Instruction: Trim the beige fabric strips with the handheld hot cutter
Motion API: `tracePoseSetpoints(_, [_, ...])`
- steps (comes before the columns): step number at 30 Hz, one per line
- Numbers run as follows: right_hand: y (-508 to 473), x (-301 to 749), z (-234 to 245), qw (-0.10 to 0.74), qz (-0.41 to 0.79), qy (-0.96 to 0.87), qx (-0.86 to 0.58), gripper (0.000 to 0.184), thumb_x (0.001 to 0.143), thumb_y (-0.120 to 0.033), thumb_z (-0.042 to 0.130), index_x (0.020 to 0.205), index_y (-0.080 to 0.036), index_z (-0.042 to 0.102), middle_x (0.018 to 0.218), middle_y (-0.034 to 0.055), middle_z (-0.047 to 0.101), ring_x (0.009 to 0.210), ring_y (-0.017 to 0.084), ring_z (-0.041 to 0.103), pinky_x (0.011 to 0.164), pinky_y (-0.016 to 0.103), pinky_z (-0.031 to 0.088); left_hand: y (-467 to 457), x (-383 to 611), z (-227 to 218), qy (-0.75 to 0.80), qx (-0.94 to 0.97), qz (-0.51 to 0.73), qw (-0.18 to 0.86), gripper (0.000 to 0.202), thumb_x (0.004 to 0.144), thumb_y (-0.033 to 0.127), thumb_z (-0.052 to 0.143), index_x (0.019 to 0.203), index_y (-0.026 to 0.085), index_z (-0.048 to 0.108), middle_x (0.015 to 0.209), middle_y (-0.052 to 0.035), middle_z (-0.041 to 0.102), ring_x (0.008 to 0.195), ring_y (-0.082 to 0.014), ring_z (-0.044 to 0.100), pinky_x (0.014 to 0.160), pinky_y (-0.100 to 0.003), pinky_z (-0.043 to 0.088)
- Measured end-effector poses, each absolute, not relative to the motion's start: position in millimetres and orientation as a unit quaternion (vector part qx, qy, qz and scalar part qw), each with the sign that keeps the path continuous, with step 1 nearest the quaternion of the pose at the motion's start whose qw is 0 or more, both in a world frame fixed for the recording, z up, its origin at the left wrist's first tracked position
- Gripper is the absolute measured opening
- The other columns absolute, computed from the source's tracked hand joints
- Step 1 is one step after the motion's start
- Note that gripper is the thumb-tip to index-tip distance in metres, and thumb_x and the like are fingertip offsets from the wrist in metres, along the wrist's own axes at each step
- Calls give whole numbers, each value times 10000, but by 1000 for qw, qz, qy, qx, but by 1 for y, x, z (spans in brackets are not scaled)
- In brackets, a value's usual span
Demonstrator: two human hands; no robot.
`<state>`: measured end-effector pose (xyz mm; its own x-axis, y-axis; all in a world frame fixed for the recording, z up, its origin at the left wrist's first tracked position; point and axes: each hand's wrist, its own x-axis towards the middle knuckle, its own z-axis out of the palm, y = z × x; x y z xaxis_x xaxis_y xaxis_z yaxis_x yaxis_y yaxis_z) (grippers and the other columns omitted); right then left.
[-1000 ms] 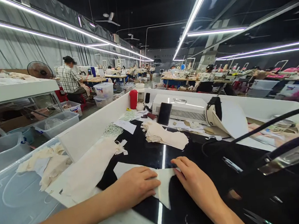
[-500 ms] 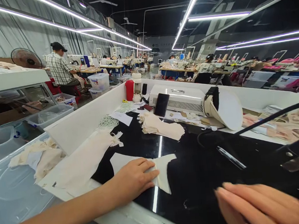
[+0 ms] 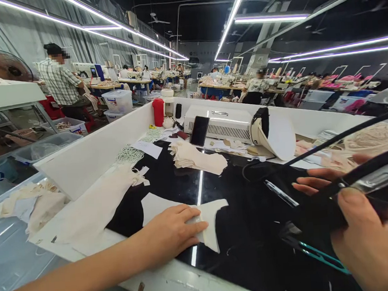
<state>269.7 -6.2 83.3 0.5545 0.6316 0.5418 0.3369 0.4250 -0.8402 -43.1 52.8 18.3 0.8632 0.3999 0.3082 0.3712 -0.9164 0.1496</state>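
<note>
My left hand [image 3: 177, 230] lies flat with fingers stretched out, pressing a white cut piece [image 3: 211, 213] onto the black tabletop [image 3: 256, 248]. The piece's curved edges show on both sides of the fingers. At the right, my right hand [image 3: 369, 235] is wrapped round a black corded tool [image 3: 384, 177] with a silver metal side, thumb on the near side and fingers on the far side. Its exact kind is not clear. A teal-edged tool [image 3: 323, 256] lies on the table beneath this hand, partly hidden. Close by is a clear pen [image 3: 281, 193].
A stack of cream pieces [image 3: 198, 157] lies beyond my left hand, and cream fabric [image 3: 95, 211] lies at the left. Farther back are a phone [image 3: 199, 130], a white vented box [image 3: 222, 121] and a visor [image 3: 278, 134]. The cable [image 3: 315, 151] arches across the right side.
My right hand has gone from bare above the table to gripping the black corded tool, and the teal-edged tool now shows beneath. My left hand stays on the white piece. The view has shifted slightly.
</note>
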Motion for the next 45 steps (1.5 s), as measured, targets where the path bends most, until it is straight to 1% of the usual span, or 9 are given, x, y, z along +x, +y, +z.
tracePoseSetpoints(2, [-1,259,86,729,112,-441,-512,541,821,-361,858,1317,-368,641,1001,39,734,738,272,717,739,528,611,51,-41,19,198,961,186,43,321,1016,228,731,1325,172,663,1332,-126,690,1213,-282,672,1065,-387,556])
tracePoseSetpoints(4, [1,247,86,727,120,-456,-498,615,771,-350,904,1325,-341,637,965,27,729,665,233,694,673,465,605,50,-36,18,188,961,197,49,259,992,206,759,1236,168,683,1237,-97,716,1107,-256,699,998,-354,571])
tracePoseSetpoints(7, [-1,228,83,724,150,-484,-469,700,784,-337,907,1404,-347,584,969,11,728,671,207,696,661,410,608,47,-26,14,154,968,192,50,130,981,219,775,1061,168,686,1082,-58,724,933,-214,696,883,-328,569])
tracePoseSetpoints(10, [-6,206,77,740,190,-481,-430,688,826,-339,881,1428,-356,548,890,-16,709,636,190,672,597,373,599,47,-15,7,118,975,187,30,146,992,252,766,950,166,656,1025,-47,718,917,-203,683,857,-331,554])
tracePoseSetpoints(15, [-14,181,67,741,255,-491,-380,594,890,-369,837,1398,-346,528,846,-22,666,615,178,659,555,350,600,49,-6,-5,88,980,179,16,157,1042,217,680,899,174,630,889,-31,695,889,-206,669,844,-348,538])
tracePoseSetpoints(19, [-18,172,60,741,290,-495,-349,590,917,-363,816,1410,-355,491,853,-21,649,623,175,652,543,342,596,48,-5,-1,100,979,178,23,216,1065,141,606,854,183,623,816,-26,668,815,-194,654,791,-327,516])
tracePoseSetpoints(27, [-14,163,60,763,282,-479,-329,549,925,-358,815,1389,-330,523,849,-22,668,638,169,656,579,344,606,45,-10,12,135,967,172,128,61,1038,134,659,999,166,692,993,-35,744,955,-194,709,895,-308,540])
tracePoseSetpoints(40, [-11,161,61,762,267,-486,-335,534,920,-365,808,1372,-325,527,841,-34,657,624,164,644,585,349,606,46,-12,6,108,962,204,147,125,1075,130,587,1063,151,710,1024,-70,753,985,-208,714,931,-316,553])
tracePoseSetpoints(45, [-12,161,62,763,268,-481,-339,561,896,-370,833,1371,-327,538,825,-28,649,635,169,623,570,334,581,47,-18,7,86,965,220,112,226,1109,115,487,1110,134,712,1089,-88,764,1035,-209,702,1011,-319,550])
